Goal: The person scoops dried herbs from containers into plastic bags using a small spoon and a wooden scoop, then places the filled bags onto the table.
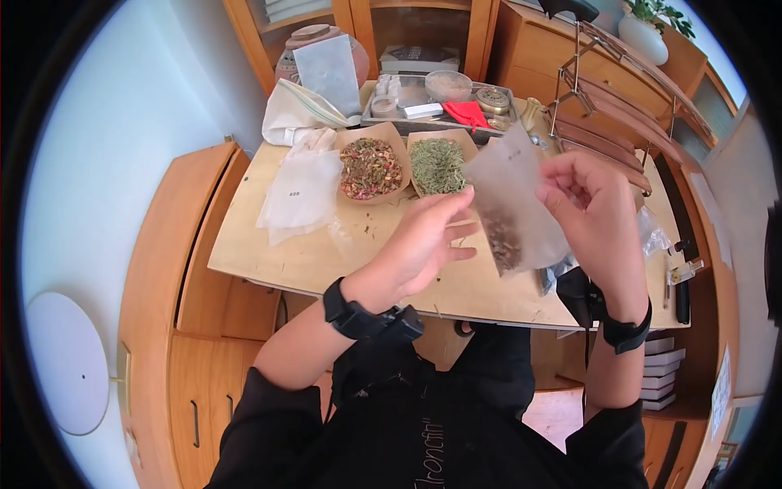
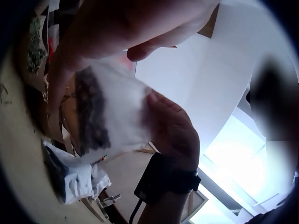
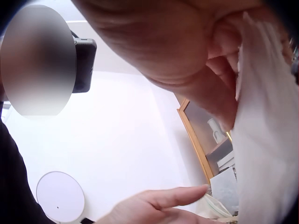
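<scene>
A translucent white pouch (image 1: 521, 200) hangs tilted over the front of the table, with dark brown bits gathered along its lower side. My right hand (image 1: 599, 212) pinches it by its right edge between thumb and fingers. Just left of the pouch is my left hand (image 1: 415, 244), thumb raised and fingers spread, holding nothing. In the left wrist view the pouch (image 2: 124, 107) shows its dark contents, with the right hand (image 2: 173, 130) at its far edge. Beyond the hands sit a paper tray of green dried herb (image 1: 440, 163) and a paper tray of mixed dried petals (image 1: 371, 167).
Flat white pouches (image 1: 297, 196) lie at the table's left. A grey tray (image 1: 375, 116) at the back carries jars, a bowl and a red cloth (image 1: 466, 114). A wooden tiered rack (image 1: 607, 98) stands back right. Crinkled plastic (image 1: 652, 232) lies at the right.
</scene>
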### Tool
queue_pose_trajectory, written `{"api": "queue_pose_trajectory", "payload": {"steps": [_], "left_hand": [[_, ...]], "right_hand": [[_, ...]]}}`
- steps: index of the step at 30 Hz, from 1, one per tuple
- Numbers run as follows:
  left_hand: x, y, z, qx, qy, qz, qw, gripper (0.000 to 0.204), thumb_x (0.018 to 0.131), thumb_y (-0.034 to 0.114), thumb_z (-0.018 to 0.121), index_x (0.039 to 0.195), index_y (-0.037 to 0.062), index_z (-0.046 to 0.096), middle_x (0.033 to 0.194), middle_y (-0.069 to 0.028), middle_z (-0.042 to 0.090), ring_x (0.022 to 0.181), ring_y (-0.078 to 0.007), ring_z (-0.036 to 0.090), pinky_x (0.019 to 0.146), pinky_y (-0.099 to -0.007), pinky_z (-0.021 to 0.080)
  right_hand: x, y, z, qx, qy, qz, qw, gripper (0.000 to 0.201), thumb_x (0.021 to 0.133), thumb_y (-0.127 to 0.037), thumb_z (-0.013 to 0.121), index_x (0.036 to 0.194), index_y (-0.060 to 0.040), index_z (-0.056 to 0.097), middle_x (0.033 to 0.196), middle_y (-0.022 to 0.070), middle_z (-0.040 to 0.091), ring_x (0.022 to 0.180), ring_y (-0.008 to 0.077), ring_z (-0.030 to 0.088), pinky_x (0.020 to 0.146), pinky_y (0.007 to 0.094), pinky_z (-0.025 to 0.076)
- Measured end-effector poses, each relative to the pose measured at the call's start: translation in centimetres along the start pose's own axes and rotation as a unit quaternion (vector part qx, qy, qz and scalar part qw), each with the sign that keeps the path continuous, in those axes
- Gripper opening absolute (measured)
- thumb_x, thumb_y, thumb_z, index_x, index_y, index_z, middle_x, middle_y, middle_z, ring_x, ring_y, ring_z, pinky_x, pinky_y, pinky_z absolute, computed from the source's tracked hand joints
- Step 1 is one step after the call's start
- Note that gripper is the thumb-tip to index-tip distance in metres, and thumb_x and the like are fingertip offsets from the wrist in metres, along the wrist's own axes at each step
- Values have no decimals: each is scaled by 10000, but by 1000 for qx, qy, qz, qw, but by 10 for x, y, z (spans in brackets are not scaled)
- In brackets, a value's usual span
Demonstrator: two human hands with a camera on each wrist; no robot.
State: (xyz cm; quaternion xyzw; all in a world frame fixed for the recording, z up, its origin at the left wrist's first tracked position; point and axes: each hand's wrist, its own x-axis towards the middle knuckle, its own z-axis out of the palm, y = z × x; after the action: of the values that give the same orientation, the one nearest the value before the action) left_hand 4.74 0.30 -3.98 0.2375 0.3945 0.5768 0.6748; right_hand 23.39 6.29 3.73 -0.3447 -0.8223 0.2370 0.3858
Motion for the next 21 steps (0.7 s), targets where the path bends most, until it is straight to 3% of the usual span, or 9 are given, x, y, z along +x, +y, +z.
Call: {"api": "queue_pose_trajectory", "payload": {"steps": [1, 5, 7, 9, 10, 11, 14, 17, 21], "left_hand": [[6, -1, 1, -62, -47, -45, 996, 306, 956, 215, 550, 1193, 25, 514, 1253, -134, 539, 1152, -236, 541, 942, -383, 463], [19, -6, 10, -119, -125, -15, 985, 302, 960, 238, 542, 1178, 29, 520, 1219, -128, 568, 1132, -237, 564, 942, -400, 476], [25, -9, 11, -73, -99, 63, 990, 299, 965, 216, 536, 1191, 21, 516, 1163, -110, 605, 1069, -236, 610, 916, -418, 505], [31, -9, 12, -55, -64, 87, 993, 295, 967, 203, 533, 1192, 14, 514, 1140, -110, 616, 1034, -244, 628, 901, -422, 518], [35, -7, 13, -40, -28, 114, 992, 291, 970, 191, 529, 1194, 6, 512, 1118, -110, 628, 999, -252, 646, 886, -425, 530], [39, -6, 13, -37, -29, 111, 993, 291, 970, 191, 529, 1194, 6, 512, 1118, -110, 628, 999, -252, 646, 886, -425, 530], [57, -2, 9, 44, 31, 119, 991, 224, 969, 182, 533, 1127, 23, 534, 1018, -89, 642, 860, -208, 665, 711, -379, 577], [67, 3, 12, 132, 59, 107, 984, 265, 974, 181, 523, 1168, 1, 528, 1075, -114, 638, 933, -241, 661, 780, -387, 567], [86, 5, 13, 205, 77, 100, 971, 196, 951, 154, 531, 1090, 19, 562, 983, -76, 644, 825, -167, 657, 634, -345, 562]], "right_hand": [[4, -1, -1, 0, 4, 2, 1000, 158, 782, -26, 653, 911, 61, 628, 764, 137, 655, 692, 215, 635, 655, 307, 499], [14, 5, -2, 73, 2, 51, 996, 175, 790, -46, 659, 932, 55, 636, 788, 126, 659, 717, 194, 625, 674, 294, 496], [11, 14, 1, 70, 11, 65, 995, 194, 795, -55, 660, 956, 51, 632, 810, 133, 661, 743, 210, 631, 694, 306, 498], [6, 28, 6, -22, 97, 3, 995, 279, 801, -74, 667, 1044, 47, 603, 887, 153, 657, 826, 243, 631, 749, 340, 496], [1, 31, 7, -65, 106, 9, 992, 323, 803, -67, 654, 1097, 40, 573, 963, 189, 645, 909, 314, 623, 802, 391, 490], [-3, 38, 7, -65, 108, 12, 992, 323, 803, -67, 654, 1097, 40, 573, 963, 189, 645, 909, 314, 623, 802, 391, 490], [-16, 67, 14, -80, 114, 16, 990, 271, 790, -13, 618, 1051, 47, 575, 998, 235, 631, 957, 398, 599, 835, 433, 482], [-23, 83, 13, -97, 119, 41, 987, 264, 785, -8, 622, 1038, 56, 580, 992, 233, 633, 939, 382, 611, 819, 424, 488], [-26, 95, 7, -74, 122, 79, 987, 244, 783, -17, 629, 1010, 62, 592, 978, 232, 638, 915, 368, 624, 803, 416, 496]]}}
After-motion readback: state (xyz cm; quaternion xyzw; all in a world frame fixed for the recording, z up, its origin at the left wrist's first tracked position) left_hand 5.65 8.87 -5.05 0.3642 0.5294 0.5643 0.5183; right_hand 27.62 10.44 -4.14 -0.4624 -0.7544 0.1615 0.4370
